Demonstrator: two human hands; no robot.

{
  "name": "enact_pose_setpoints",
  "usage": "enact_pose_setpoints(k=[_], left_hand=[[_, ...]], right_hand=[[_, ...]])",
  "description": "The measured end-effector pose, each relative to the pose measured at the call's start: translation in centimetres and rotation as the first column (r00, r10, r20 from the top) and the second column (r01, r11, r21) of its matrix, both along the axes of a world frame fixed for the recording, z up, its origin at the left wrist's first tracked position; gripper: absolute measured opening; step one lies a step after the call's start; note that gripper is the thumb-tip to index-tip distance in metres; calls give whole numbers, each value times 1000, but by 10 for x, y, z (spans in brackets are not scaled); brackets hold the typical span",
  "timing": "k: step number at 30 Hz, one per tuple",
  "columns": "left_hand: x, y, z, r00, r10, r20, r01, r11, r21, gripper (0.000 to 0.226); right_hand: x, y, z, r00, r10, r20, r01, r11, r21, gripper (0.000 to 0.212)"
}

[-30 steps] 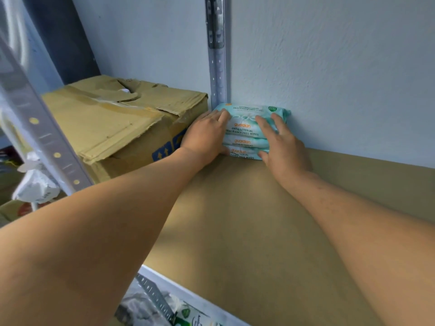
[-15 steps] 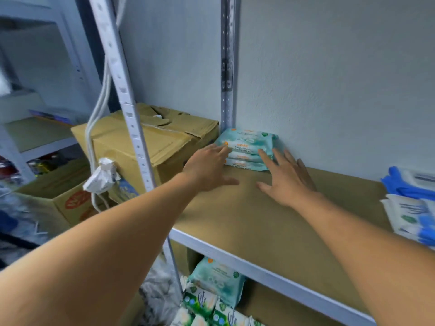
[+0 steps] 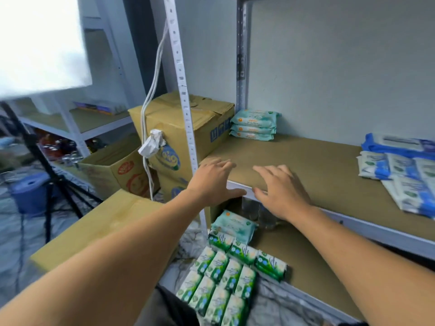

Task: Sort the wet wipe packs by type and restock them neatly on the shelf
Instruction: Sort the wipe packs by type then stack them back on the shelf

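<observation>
A stack of three teal wipe packs (image 3: 254,124) lies in the back left corner of the brown shelf board (image 3: 306,161). My left hand (image 3: 213,181) and my right hand (image 3: 280,191) hover near the shelf's front edge with fingers spread, holding nothing. White-and-blue wipe packs (image 3: 404,180) lie spread at the shelf's right end. On the lower shelf sit one more teal pack (image 3: 231,225) and several small green-and-white packs (image 3: 226,278) in rows.
A closed cardboard box (image 3: 169,123) stands left of the shelf upright (image 3: 186,114), with more boxes (image 3: 113,170) below it. A white cable (image 3: 150,97) hangs along the post. A black tripod (image 3: 44,175) and a blue bucket (image 3: 30,191) stand at the left.
Both hands let go of the teal stack and drew back toward the shelf's front edge. The view pulled back, showing the lower shelf and the packs at the right.
</observation>
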State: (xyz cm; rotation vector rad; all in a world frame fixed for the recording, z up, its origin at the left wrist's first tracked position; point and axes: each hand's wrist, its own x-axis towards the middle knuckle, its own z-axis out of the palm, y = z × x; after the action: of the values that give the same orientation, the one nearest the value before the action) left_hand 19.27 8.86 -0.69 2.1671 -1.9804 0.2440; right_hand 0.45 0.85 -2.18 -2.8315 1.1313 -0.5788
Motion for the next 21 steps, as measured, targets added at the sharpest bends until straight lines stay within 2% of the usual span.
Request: enact_pose_setpoints(k=[4,9,16,21], left_hand=[[-6,31,-19,999,43,-17,-43,999,27,82],[-6,46,-55,995,85,-52,-79,991,108,85],[5,28,-123,984,137,-110,-101,953,285,82],[24,-1,-185,964,208,-168,-119,896,428,79]], right_hand=[[-3,37,-33,999,34,18,-34,999,35,47],[-8,52,-77,997,47,-68,-38,991,129,51],[-2,27,-132,985,1,-172,42,968,246,54],[8,-8,-187,971,-36,-238,131,909,395,58]])
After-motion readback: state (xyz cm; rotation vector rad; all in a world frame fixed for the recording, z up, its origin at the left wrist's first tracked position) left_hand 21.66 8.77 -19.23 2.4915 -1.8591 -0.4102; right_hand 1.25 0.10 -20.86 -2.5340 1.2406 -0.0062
